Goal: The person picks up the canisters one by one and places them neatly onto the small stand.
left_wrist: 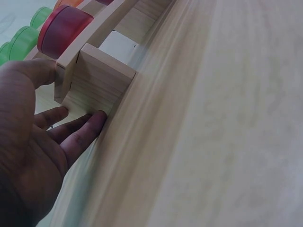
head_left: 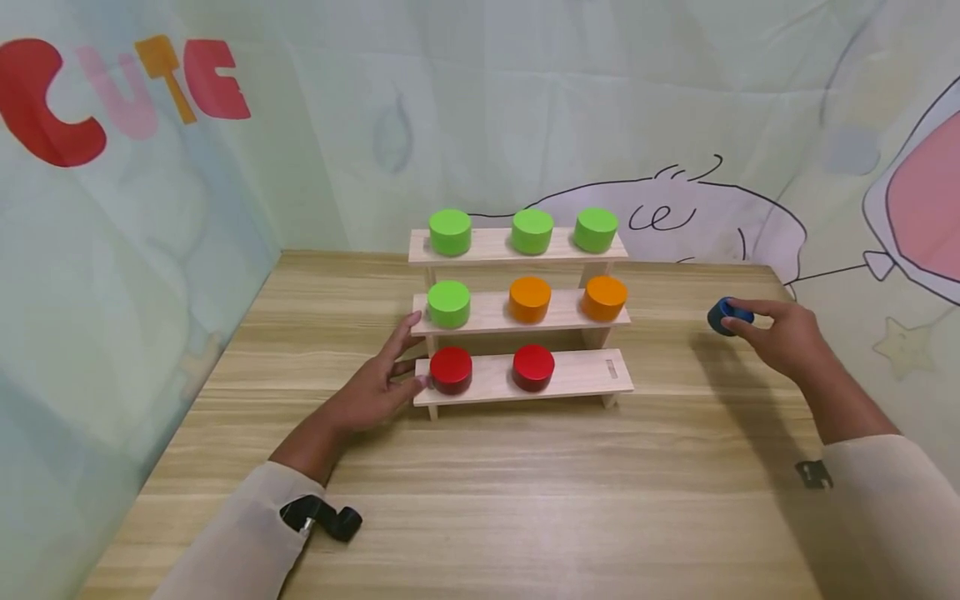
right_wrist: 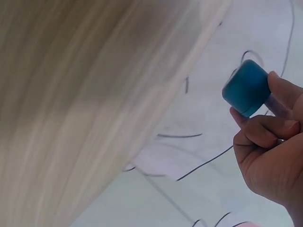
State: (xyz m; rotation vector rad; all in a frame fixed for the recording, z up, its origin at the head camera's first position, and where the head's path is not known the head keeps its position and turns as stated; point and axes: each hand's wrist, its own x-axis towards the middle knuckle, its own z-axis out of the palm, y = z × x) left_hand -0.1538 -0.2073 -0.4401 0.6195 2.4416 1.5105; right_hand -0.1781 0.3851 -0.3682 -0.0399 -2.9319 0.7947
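Note:
My right hand (head_left: 783,333) pinches a small blue cylinder (head_left: 720,317) between thumb and fingertips, raised over the table's right side. In the right wrist view the blue cylinder (right_wrist: 247,89) looks smooth with rounded edges. A three-tier wooden rack (head_left: 585,371) stands mid-table. My left hand (head_left: 375,387) is at its left end, fingers extended and thumb at the bottom board's end, as the left wrist view also shows. Green discs (head_left: 532,232) line the top tier. The middle tier bears a green disc (head_left: 448,304) and two orange discs (head_left: 529,300); the bottom has two red discs (head_left: 533,368).
The rack stands on a wood-grain table (head_left: 525,508). A printed cloth backdrop (head_left: 465,108) with letters and cartoon drawings rises behind and along the left side. Black clips (head_left: 322,515) sit at both sleeves. A slot (head_left: 611,368) shows at the bottom board's right end.

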